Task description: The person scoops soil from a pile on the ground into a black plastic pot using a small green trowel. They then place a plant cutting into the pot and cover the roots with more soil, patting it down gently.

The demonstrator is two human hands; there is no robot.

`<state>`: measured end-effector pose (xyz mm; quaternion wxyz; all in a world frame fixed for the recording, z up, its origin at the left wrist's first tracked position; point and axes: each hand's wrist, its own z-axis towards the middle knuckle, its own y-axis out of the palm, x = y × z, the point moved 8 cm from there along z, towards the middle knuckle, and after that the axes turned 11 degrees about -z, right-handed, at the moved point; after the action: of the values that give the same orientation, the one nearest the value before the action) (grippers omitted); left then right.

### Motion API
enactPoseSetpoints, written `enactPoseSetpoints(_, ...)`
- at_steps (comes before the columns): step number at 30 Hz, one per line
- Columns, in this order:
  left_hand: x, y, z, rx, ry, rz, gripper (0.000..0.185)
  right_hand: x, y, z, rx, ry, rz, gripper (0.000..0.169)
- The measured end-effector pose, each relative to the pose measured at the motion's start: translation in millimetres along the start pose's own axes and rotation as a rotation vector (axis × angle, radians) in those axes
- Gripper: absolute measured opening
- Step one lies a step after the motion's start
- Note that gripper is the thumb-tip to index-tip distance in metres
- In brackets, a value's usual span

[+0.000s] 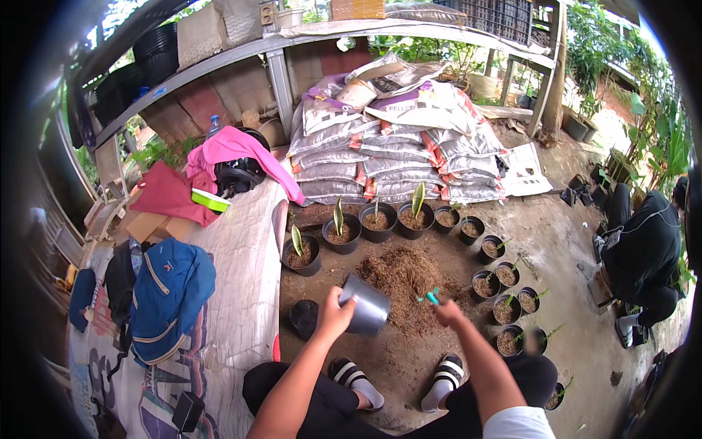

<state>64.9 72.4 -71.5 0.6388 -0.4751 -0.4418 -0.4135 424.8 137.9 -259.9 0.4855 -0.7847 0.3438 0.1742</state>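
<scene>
My left hand (335,315) grips the rim of a black plastic plant pot (366,307), which lies tilted on its side in the air with its base to the right. In my right hand (448,313) is the teal handle of a small tool (432,297); its working end is blurred against the soil. A heap of brown, crumbly potting mix (397,274) lies on the ground before me. Around it stand filled black pots, such as one with an upright variegated snake plant leaf (417,204). Smaller pots with thin green sprigs (505,310) line the right side.
Filled sacks (395,159) are stacked behind the pots. On my left, a covered platform (241,247) bears a blue backpack (173,299), a pink garment (241,153) and a black helmet (239,174). Another black pot (303,318) sits near its edge. A person (641,247) in dark clothes sits at right.
</scene>
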Motion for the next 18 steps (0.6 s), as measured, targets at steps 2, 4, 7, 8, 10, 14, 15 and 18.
enactPoseSetpoints(2,-27,38,-16,-0.128,0.036,0.218,0.034,-17,-66,-15,-0.02,-0.069,-0.165,0.041)
enactPoseSetpoints(4,-41,63,-40,-0.307,0.075,0.383,0.033,-42,-105,-47,-0.166,0.013,-0.202,0.045)
enactPoseSetpoints(7,-75,99,-76,-0.569,0.117,0.551,0.03,-54,-158,-83,-0.191,-0.094,-0.251,0.041)
enactPoseSetpoints(8,-86,106,-88,-0.637,0.151,0.618,0.029,-46,-161,-89,-0.198,-0.102,-0.251,0.041)
enactPoseSetpoints(10,-99,122,-106,-0.751,0.211,0.694,0.027,-32,-169,-101,-0.193,-0.133,-0.276,0.041)
enactPoseSetpoints(14,-100,146,-127,-0.947,0.266,0.774,0.021,-21,-158,-118,-0.279,-0.165,-0.382,0.043)
enactPoseSetpoints(15,-93,156,-128,-0.985,0.279,0.784,0.02,-16,-152,-113,-0.325,-0.168,-0.393,0.043)
enactPoseSetpoints(18,-88,180,-125,-1.008,0.37,0.825,0.023,-16,-120,-102,-0.441,-0.213,-0.46,0.043)
